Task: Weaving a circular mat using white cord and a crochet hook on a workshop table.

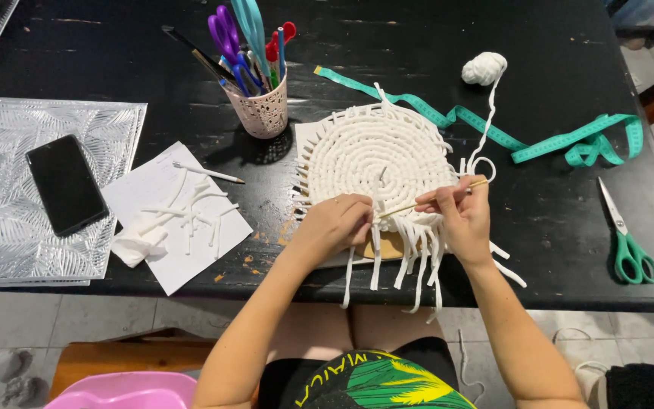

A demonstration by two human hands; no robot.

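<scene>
A round white woven cord mat (376, 155) with loose fringe lies on the black table (493, 30). My left hand (337, 223) pinches the cords at the mat's near edge. My right hand (459, 216) grips a thin wooden stick (425, 203) that points left toward my left hand. White cord runs from the stick up to a small white yarn ball (484, 68) at the back right. Fringe strands hang over the table's front edge.
A pink cup (264, 110) holds scissors and pens. A teal measuring tape (562, 140) snakes right of the mat. Green-handled scissors (626, 238) lie far right. White paper with cord scraps (179, 208) and a pencil lies left, beside a black phone (66, 184) on a silver placemat (9, 235).
</scene>
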